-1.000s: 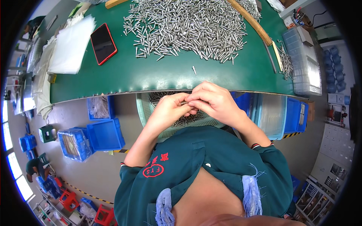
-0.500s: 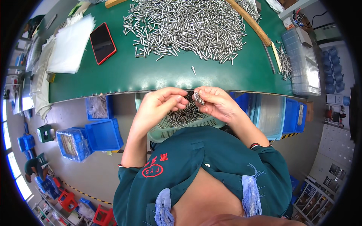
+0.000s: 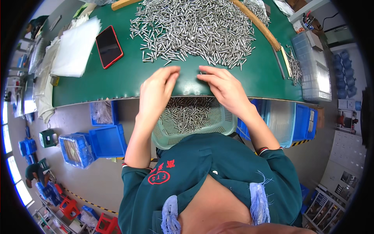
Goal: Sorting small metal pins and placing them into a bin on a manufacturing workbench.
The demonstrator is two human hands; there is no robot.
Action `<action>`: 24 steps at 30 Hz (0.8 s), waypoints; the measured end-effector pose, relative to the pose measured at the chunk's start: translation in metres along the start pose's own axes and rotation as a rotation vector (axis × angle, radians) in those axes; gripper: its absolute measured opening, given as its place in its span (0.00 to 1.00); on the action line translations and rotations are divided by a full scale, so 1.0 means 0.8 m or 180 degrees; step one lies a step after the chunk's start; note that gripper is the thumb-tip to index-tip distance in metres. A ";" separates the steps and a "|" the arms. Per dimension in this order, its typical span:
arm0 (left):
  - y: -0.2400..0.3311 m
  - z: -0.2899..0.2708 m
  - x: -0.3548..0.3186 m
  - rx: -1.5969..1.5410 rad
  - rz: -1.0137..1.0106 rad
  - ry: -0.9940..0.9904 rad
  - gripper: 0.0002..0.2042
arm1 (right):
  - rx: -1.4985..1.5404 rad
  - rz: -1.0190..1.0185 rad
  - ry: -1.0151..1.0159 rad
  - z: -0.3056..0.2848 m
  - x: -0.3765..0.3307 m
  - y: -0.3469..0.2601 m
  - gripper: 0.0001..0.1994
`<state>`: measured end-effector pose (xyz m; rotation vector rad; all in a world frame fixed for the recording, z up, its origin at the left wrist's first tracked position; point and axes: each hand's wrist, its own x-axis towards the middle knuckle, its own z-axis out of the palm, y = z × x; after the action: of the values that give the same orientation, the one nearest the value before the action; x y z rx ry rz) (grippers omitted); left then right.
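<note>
My left hand (image 3: 157, 90) hovers over the green table's front edge, its thumb and fingers apart and nothing visible in them. Just right of it, my right hand (image 3: 226, 89) has thumb and index finger around a single small metal bolt (image 3: 201, 73), mostly hidden between the fingertips. Beyond both hands a large pile of silvery bolts (image 3: 194, 33) is spread on the table. Below my hands, between the table edge and my body, sits a pale green perforated basket (image 3: 222, 117) with many darker-looking bolts (image 3: 187, 117) in it.
A red-edged phone (image 3: 109, 46) and white sheets (image 3: 76, 50) lie at the left of the table (image 3: 128, 84). A wooden bar (image 3: 261, 25) borders the pile on the right. Clear plastic boxes (image 3: 311, 66) stand at the right end. Blue crates (image 3: 107, 140) are on the floor.
Both hands have moved away from me, from above the basket to over the table. The bunch of bolts in my right hand is gone, and its fingers are now at the lone bolt.
</note>
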<state>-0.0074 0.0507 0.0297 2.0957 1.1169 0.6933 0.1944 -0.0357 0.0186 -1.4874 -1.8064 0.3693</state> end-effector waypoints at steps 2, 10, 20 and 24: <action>-0.005 0.009 0.019 0.0465 0.0449 0.0376 0.09 | -0.0509 -0.0202 -0.0085 0.005 0.003 0.008 0.10; -0.015 0.025 0.070 0.1627 0.1010 0.0346 0.13 | -0.0461 0.0074 0.0150 0.012 0.005 0.010 0.10; -0.015 0.016 0.040 0.1544 0.0982 0.0408 0.14 | -0.0291 0.0355 -0.0021 0.019 0.014 -0.004 0.18; -0.010 0.013 0.029 0.1443 0.1076 0.0286 0.16 | -0.0304 0.0308 0.0018 0.029 0.027 -0.004 0.19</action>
<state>0.0073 0.0706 0.0207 2.7054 1.0499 0.7472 0.1752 -0.0109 0.0127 -1.6443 -1.7734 0.3300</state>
